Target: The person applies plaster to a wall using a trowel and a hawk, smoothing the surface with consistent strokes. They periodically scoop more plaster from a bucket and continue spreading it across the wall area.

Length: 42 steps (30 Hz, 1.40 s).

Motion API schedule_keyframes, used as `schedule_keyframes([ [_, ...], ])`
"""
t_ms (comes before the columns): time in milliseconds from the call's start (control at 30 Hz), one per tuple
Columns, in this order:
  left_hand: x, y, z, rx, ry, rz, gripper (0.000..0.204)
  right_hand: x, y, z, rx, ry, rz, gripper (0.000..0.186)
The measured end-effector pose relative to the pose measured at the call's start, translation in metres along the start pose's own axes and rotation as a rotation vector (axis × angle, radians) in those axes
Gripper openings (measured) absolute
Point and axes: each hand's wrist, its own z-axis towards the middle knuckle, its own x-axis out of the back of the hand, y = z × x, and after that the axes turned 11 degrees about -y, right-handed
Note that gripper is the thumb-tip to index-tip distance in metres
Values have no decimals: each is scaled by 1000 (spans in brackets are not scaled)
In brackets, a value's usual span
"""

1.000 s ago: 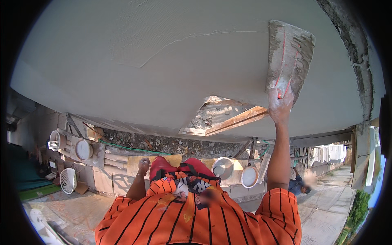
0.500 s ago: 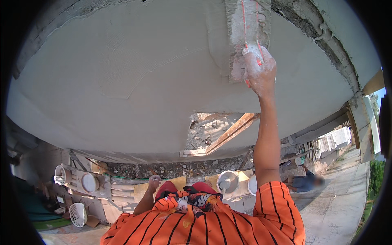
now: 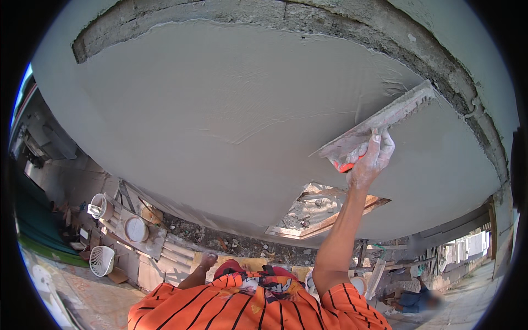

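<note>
Bucket (image 3: 136, 229): round and white-topped, out beyond the left hand (image 3: 208, 259), on its outer side.
Left hand: hangs low, well apart from the work; no tool shows in it, though it is too small and bright here to tell how far its fingers are open.
Plaster (image 3: 181, 110): the broad grey sheet ahead of both hands, mostly smooth; long, even, overlapping strokes would suit it best.
Ridge (image 3: 264, 128): a thin raised line to the left of the right hand (image 3: 373, 157); worth crossing with light, steady pressure so that it flattens rather than doubles.
Opening (image 3: 313, 213): wood-edged, just below the right hand and partly behind its forearm; easing off near its rim should spare the corners.
Right hand: closed around the red handle (image 3: 345, 166), knuckles dusted white, thumb up against the back of the blade.
Trowel (image 3: 382, 119): in the right hand, slanting up to the right over the plaster; a slight, constant tilt should keep its edge from digging in.
Rough band (image 3: 467, 91): beyond the right hand, near the blade's far end; a clean stop there would leave a neat border.
</note>
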Motion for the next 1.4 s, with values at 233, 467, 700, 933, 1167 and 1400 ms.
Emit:
schedule_keyframes([
  [233,-14,18,14,-106,87,-299,19,-241,15,-39,-34,-551,-676,41],
  [467,-17,-41,-39,-46,259,-516,18,-304,163,-147,-320,-1044,-903,55],
  [700,-14,-117,-62,162,76,-129,35,-130,33,-91,155,-519,-450,48],
  [933,28,-75,-16,-38,-65,-54,29,87,-42,31,49,456,43,28],
  [1167,-1,59,6,-335,110,-376,19,-125,-8,-5,375,-92,-566,38],
  [1400,-7,34,15,-338,107,-359,20,-301,34,-78,-26,-810,-903,50],
])
